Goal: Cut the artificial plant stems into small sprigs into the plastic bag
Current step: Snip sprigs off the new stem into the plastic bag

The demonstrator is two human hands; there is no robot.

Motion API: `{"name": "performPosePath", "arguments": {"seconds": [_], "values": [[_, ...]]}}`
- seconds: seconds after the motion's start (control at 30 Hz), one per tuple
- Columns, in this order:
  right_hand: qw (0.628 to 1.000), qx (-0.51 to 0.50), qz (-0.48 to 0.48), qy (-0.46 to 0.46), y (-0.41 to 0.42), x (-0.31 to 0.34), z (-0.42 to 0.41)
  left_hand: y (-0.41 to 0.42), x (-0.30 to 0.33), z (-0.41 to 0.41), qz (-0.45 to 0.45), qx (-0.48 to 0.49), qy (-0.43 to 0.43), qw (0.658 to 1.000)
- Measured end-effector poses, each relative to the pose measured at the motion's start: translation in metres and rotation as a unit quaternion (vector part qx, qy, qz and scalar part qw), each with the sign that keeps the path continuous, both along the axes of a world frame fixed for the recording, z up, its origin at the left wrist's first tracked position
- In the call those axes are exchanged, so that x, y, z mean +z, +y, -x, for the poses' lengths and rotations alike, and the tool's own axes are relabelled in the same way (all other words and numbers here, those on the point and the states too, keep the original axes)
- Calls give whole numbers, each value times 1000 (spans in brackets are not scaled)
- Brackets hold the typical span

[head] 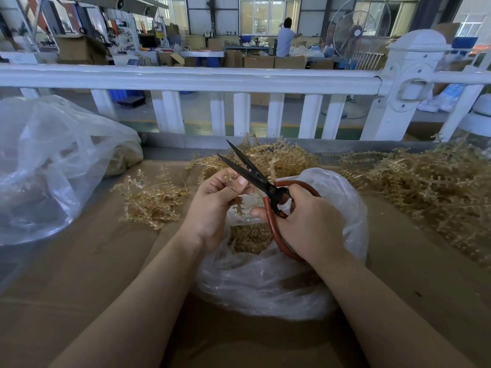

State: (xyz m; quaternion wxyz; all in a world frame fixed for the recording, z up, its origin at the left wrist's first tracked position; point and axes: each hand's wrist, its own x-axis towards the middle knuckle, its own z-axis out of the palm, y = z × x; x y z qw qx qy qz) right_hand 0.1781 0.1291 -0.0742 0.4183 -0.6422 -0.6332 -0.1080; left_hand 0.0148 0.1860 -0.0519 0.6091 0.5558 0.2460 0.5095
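My left hand (212, 208) pinches a short tan plastic plant stem (239, 201) above the open clear plastic bag (265, 282). My right hand (305, 224) grips black scissors (247, 168) by their red-brown loop handles; the blades are spread apart and point up and away, just past my left thumb. Cut tan sprigs (249, 237) lie inside the bag below both hands.
Piles of uncut tan stems lie at the left (151, 197), behind the hands (276, 158) and at the right (430, 187) on the cardboard-covered table (106, 261). A large clear bag (47, 166) sits at far left. A white railing (212, 75) borders the table's far edge.
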Motion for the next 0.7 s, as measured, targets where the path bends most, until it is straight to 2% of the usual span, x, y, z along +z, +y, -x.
{"name": "performPosePath", "arguments": {"seconds": [0.7], "values": [[999,31,20,26,7,-6,-2,3,-6,-1,-2,-7,-30,1000]]}}
